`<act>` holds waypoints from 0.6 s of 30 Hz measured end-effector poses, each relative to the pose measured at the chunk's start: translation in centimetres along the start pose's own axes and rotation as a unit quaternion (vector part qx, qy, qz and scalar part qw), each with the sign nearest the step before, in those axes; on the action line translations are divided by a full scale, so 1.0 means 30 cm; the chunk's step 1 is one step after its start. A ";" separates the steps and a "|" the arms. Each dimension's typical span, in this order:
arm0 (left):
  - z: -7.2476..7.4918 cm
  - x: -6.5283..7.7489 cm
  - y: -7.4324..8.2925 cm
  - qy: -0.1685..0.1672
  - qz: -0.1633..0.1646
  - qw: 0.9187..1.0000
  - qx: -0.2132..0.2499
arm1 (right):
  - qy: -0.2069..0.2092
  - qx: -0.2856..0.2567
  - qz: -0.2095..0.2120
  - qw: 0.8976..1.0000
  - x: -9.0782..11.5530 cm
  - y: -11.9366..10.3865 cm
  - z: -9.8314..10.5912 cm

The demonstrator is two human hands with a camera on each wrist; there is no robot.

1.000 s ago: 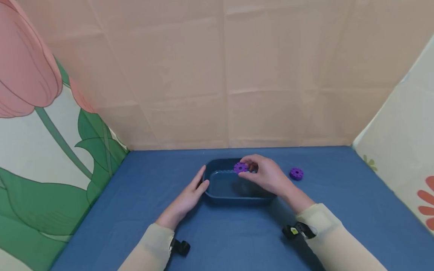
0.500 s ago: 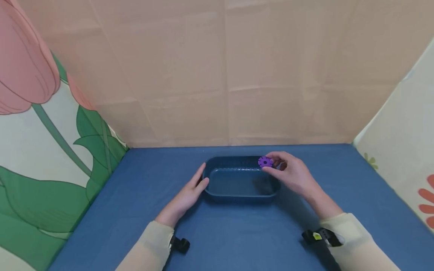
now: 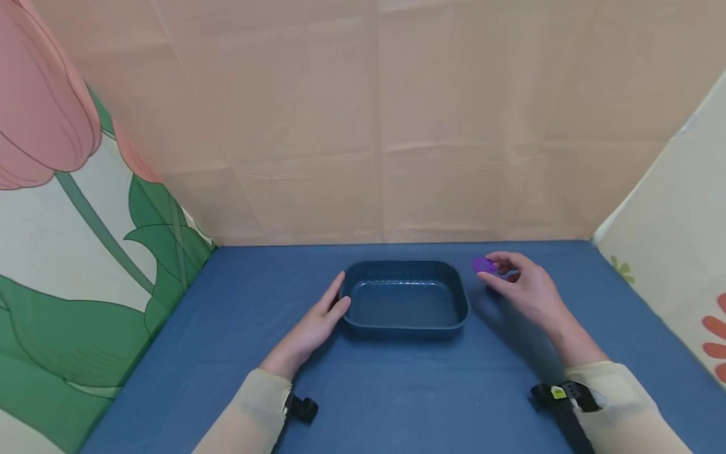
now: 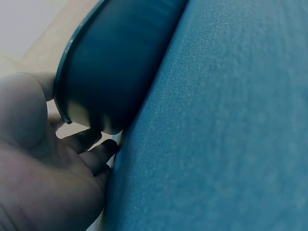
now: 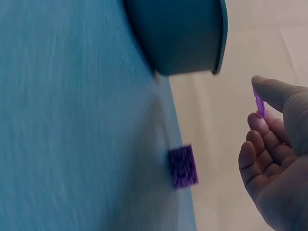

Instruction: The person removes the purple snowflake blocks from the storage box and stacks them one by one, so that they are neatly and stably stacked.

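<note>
In the head view my right hand pinches a thin purple notched disc between thumb and fingertips, right of the dark blue tray. The right wrist view shows this disc edge-on, above the table. Standing on the cloth near that hand is a short purple stack of such discs; the hand mostly hides it in the head view. My left hand rests at the tray's left end, thumb at the rim and fingers fairly straight along the outer wall. No discs show inside the tray.
A blue cloth covers the table. Behind it rises a beige backdrop. Printed flower panels stand on both sides, a tulip panel at left and a pale panel at right.
My right hand has carried the purple disc rightward, from over the tray to beyond its right end, near the stack. The left hand has stayed at the tray's left end.
</note>
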State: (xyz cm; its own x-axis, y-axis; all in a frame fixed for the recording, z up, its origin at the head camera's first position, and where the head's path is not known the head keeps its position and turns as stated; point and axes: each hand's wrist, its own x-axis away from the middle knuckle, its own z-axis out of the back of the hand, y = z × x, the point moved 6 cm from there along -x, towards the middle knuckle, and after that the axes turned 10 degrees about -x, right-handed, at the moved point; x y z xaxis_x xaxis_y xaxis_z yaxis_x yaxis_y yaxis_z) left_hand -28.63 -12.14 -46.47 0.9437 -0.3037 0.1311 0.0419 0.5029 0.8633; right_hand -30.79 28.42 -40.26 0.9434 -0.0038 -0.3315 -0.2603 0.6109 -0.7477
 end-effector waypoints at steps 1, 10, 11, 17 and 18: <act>0.000 0.000 0.000 -0.002 0.000 1.000 0.001 | 0.002 0.000 0.002 1.000 -0.002 0.010 0.008; 0.011 0.041 0.068 -0.026 0.013 1.000 0.004 | 0.001 0.009 0.014 1.000 -0.012 0.099 0.052; 0.012 0.050 0.080 -0.027 0.013 1.000 0.004 | -0.001 0.012 0.014 1.000 -0.012 0.107 0.053; 0.000 0.012 0.020 -0.008 0.002 1.000 0.001 | -0.030 0.030 -0.024 0.999 -0.012 0.152 0.042; -0.002 0.003 0.005 -0.005 0.001 1.000 0.001 | -0.035 0.033 -0.034 0.998 -0.012 0.159 0.040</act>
State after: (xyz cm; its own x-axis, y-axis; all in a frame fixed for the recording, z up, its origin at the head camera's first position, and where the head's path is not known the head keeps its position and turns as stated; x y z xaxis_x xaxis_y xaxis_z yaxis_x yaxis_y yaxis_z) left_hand -28.52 -12.04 -46.36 0.9405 -0.3106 0.1376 0.0395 0.5023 0.8638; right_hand -32.11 32.30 -43.02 0.9711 0.0075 -0.2387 -0.1838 0.6614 -0.7271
